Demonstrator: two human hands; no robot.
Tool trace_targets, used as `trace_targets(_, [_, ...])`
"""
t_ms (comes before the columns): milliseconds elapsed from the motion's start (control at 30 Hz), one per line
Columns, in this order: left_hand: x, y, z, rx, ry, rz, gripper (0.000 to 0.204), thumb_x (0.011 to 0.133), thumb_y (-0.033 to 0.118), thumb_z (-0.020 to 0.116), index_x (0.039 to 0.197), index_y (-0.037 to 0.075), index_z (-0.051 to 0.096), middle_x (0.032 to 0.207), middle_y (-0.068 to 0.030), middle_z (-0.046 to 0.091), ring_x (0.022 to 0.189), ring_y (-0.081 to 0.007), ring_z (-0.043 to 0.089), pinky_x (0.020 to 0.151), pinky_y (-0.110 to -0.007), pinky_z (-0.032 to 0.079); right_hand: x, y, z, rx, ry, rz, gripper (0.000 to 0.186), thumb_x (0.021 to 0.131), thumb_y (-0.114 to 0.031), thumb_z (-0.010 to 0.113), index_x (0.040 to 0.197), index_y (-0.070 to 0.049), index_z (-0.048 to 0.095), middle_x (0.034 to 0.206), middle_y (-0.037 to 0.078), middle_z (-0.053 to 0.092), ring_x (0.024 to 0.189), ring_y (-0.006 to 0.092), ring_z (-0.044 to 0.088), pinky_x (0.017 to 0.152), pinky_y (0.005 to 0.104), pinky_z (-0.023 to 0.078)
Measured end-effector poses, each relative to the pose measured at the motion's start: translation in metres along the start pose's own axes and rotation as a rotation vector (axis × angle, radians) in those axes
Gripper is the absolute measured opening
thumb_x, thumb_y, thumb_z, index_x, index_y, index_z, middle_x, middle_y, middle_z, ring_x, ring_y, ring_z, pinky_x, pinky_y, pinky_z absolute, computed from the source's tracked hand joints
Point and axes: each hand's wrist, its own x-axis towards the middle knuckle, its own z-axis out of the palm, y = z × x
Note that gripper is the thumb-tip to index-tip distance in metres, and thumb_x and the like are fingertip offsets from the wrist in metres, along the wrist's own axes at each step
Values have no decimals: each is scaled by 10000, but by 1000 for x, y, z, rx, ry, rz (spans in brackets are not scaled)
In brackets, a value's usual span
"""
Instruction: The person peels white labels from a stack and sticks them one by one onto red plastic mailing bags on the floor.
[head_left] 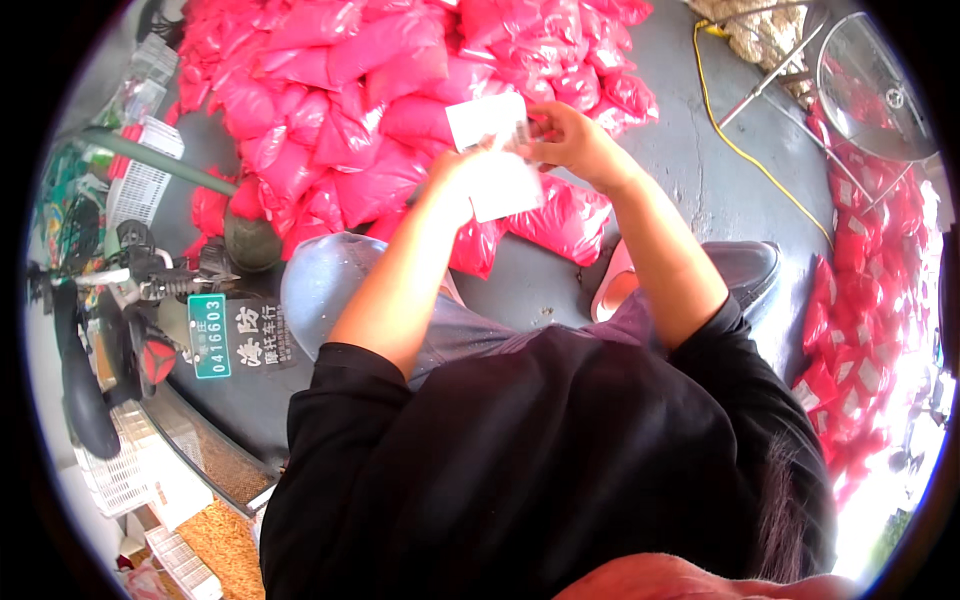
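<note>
Two hands are in the thick of it here: white paper (474, 118) is held between the left hand (462, 172) and the right hand (572, 142), up over the near side of the heaped pink bags (345, 140). By the left hand it is gripped on one side, fingers drawn in; by the right it is met at the other edge, fingers curled and nearly closed. With glare and blur washing over this spot, whether one sheet or several are held cannot be told. Light, thin and easily creased is how it would be judged; it is best pinched at an edge or corner, since it may bend if the middle is squeezed.

And now the containers: the pink bags are piled on the grey floor (690, 190), bulging, glossy, their contents hidden; soft, rather slippery sides are suggested. More bags (860, 330) are massed at the right, pale patches shown on many. Over at the left, a slatted white basket (147, 175) is seen, its contents not made out.
</note>
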Motion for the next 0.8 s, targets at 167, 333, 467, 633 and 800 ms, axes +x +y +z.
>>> trace_targets(167, [-48,1,17,41,-168,128,329,784,99,573,1077,-28,490,936,-104,591,826,-222,597,738,-322,492,-38,-6,12,222,190,88,241,782,-73,599,992,17,523,819,52,589,699,116,566,644,253,468])
trace_targets(333, [-58,-1,9,-5,-352,178,366,774,11,517,1129,-35,442,1055,-134,548,960,-235,554,835,-349,453,-51,-19,28,84,292,-36,137,822,-67,533,921,27,552,805,66,603,693,121,573,631,245,472])
trace_targets(467, [-47,-10,-6,-79,-284,165,347,784,11,501,1125,-32,451,1052,-135,552,957,-241,558,836,-352,453,-53,-23,41,223,283,58,309,865,-223,498,1058,18,505,946,82,579,850,147,552,767,299,441])
trace_targets(633, [-24,-5,-18,-343,-268,32,315,834,139,461,1103,-23,474,1024,-140,571,913,-251,582,802,-368,483,-34,0,28,439,-109,-58,475,879,-220,455,1297,-59,299,1166,76,466,1076,174,441,880,322,371])
trace_targets(800, [8,-7,-40,-543,-474,-266,325,854,162,370,1060,-71,467,846,-193,575,657,-218,594,480,-244,519,-6,46,19,-529,36,-571,775,604,13,643,1297,-108,317,1318,153,277,1213,329,293,950,367,321])
